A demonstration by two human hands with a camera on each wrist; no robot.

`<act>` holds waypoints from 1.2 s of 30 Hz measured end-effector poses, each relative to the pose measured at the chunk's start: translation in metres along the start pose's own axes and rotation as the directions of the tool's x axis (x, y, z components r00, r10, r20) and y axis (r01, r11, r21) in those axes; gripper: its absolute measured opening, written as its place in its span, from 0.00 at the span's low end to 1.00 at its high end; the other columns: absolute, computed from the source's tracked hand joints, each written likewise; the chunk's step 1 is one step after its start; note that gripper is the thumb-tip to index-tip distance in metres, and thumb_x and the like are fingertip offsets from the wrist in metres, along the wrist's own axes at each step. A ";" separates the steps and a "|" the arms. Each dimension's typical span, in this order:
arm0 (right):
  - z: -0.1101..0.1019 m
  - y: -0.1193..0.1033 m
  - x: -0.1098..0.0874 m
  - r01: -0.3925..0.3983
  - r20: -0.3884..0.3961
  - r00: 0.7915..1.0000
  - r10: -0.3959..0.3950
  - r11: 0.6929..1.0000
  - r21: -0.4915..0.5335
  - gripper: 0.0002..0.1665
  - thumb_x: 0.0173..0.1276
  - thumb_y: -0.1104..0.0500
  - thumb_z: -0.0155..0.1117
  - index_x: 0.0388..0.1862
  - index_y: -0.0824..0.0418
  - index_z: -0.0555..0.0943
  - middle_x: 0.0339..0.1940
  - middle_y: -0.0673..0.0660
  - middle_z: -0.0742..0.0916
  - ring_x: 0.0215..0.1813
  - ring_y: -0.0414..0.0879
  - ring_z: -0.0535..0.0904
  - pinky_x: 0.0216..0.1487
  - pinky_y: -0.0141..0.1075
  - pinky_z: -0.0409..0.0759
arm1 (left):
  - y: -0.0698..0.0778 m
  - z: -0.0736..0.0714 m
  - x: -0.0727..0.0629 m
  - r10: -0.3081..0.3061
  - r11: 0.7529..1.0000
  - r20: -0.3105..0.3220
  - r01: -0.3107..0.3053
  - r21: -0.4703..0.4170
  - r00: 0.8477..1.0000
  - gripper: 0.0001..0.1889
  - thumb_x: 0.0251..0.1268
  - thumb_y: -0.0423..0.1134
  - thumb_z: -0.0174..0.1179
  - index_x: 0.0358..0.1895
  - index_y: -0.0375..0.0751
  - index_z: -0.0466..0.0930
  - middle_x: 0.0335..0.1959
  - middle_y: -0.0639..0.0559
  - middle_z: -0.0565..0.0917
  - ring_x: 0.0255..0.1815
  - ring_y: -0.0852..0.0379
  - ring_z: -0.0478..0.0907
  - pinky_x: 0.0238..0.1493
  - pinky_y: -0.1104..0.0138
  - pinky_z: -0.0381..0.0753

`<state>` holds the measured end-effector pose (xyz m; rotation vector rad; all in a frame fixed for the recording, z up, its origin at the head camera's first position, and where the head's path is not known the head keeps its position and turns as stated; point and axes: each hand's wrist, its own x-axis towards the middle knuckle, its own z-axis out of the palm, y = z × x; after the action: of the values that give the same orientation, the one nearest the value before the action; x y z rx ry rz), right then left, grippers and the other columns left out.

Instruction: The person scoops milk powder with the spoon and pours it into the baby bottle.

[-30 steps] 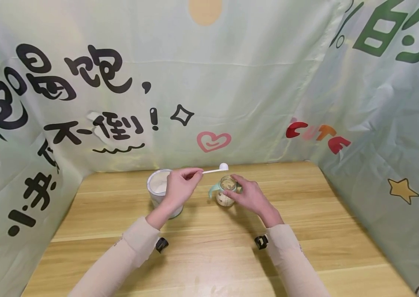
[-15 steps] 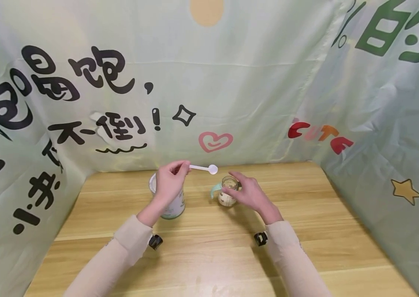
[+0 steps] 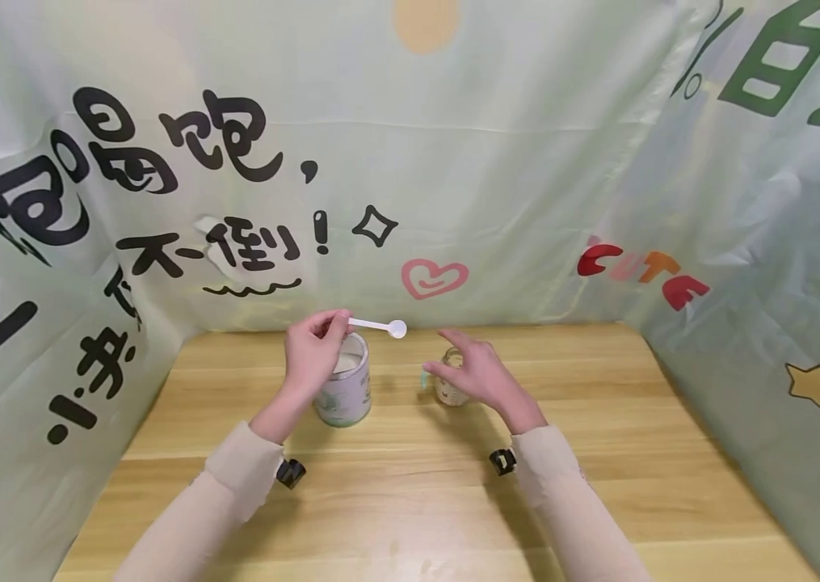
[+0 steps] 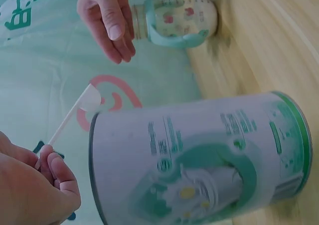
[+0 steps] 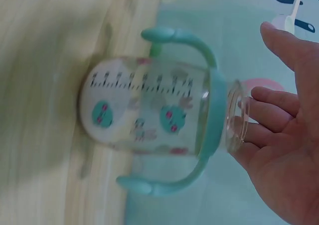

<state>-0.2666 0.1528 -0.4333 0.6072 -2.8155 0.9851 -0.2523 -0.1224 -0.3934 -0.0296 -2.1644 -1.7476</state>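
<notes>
My left hand (image 3: 308, 353) pinches the thin handle of a white measuring scoop (image 3: 397, 329), held up level with the rim of a formula can (image 3: 344, 398). The can is open on top, with pale powder (image 3: 346, 362) inside. To its right stands a clear baby bottle (image 5: 144, 108) with mint-green handles, uncapped and with whitish contents at the bottom. My right hand (image 3: 478, 372) hovers at the bottle's neck, its fingers spread loosely and holding nothing. The left wrist view shows the scoop's bowl (image 4: 90, 99) beside the can's rim.
Both containers stand on a wooden table (image 3: 410, 501). Behind it hangs a pale printed cloth (image 3: 511, 186) with lettering and a pink heart, and more cloth runs along both sides. A small black device (image 3: 291, 473) sits at the left cuff, another (image 3: 502, 461) at the right.
My left hand has carried the scoop left, from above the bottle towards the can. My right hand has let go of the bottle's neck and risen slightly off it.
</notes>
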 end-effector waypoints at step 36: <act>0.046 -0.060 0.035 0.173 0.095 0.980 -0.175 0.985 0.024 0.49 0.70 0.34 0.71 0.79 0.61 0.70 0.77 0.64 0.78 0.78 0.60 0.74 0.78 0.53 0.72 | -0.019 -0.071 -0.003 -0.019 0.995 -0.156 0.034 0.094 0.987 0.12 0.78 0.37 0.62 0.47 0.31 0.90 0.28 0.52 0.88 0.28 0.69 0.77 0.27 0.78 0.74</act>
<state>-0.2723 0.0701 -0.4267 0.9095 -2.7790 0.9707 -0.2354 -0.1938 -0.4001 0.1558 -2.1411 -1.6002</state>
